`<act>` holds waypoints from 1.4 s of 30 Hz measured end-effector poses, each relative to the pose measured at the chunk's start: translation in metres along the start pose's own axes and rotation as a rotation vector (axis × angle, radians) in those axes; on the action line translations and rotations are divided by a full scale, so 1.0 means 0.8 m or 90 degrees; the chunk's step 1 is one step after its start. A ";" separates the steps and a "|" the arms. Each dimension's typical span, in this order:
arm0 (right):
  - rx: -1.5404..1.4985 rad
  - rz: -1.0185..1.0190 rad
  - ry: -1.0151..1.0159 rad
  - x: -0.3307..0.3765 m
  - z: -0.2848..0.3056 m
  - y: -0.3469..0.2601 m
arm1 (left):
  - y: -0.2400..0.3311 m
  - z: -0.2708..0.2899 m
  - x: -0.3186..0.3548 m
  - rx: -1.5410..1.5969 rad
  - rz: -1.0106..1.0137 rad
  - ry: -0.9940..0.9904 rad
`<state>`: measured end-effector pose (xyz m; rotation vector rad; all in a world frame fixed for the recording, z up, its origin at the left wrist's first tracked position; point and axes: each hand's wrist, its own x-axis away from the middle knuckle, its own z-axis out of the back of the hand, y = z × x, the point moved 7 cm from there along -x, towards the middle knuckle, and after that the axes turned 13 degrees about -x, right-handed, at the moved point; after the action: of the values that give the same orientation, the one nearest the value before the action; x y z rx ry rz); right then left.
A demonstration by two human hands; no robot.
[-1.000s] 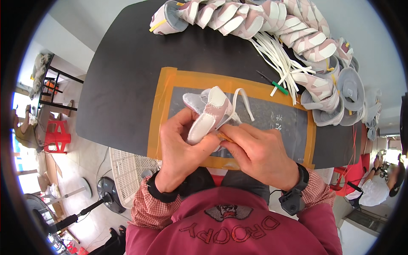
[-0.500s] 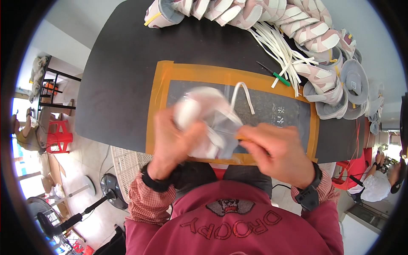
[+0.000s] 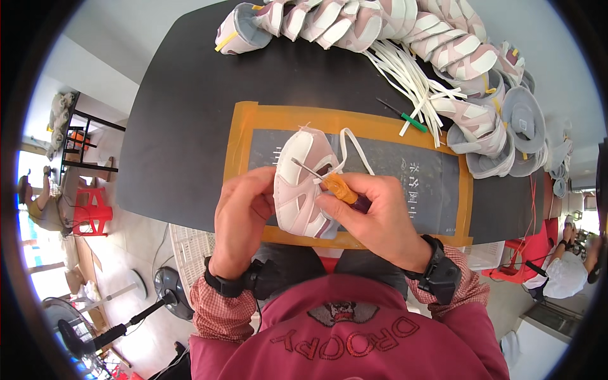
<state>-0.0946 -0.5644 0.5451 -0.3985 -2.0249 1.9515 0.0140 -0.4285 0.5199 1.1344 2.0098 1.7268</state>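
Your left hand (image 3: 244, 212) is closed around the left flank of the pink-and-white shoe upper (image 3: 304, 187), fingers curled under it and thumb pressing on its side, so the piece is held up off the grey cutting mat (image 3: 405, 190) near the near edge of the counter (image 3: 190, 107), roughly at the middle of that edge. The upper's long axis runs away from you, rounded end toward the far edge and the open end down toward your body, tilted slightly to your left. Just to the right of it, touching it, your right hand (image 3: 373, 215) is clenched around the orange-handled awl (image 3: 339, 188); the thin metal shaft points up and to the left, crossing over the top face of the upper, with its tip resting close to the eyelet area near the centre line. So the tool lies from lower right to upper left, almost across the shoe's long axis, and the right hand is the one nearer the working point while the left only steadies. A white lace (image 3: 354, 149) loops out from the upper toward the far edge of the mat. Further right, toward the far right corner of the counter, lie a bundle of loose white laces (image 3: 411, 82) and a row of stacked shoe uppers (image 3: 481, 120), well apart from both hands.
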 end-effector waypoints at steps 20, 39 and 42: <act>-0.031 -0.010 -0.048 0.004 -0.001 0.010 | 0.015 -0.027 0.009 -0.434 -0.235 0.122; -0.162 -0.023 0.044 0.017 0.017 0.031 | 0.018 0.067 0.050 -0.636 -0.214 0.374; -0.170 0.017 0.058 0.014 0.016 0.028 | 0.026 0.016 0.061 -0.689 -0.255 0.227</act>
<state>-0.1101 -0.5705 0.5227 -0.5661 -2.2355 1.6482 -0.0020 -0.3857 0.5497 0.0679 0.9601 2.3408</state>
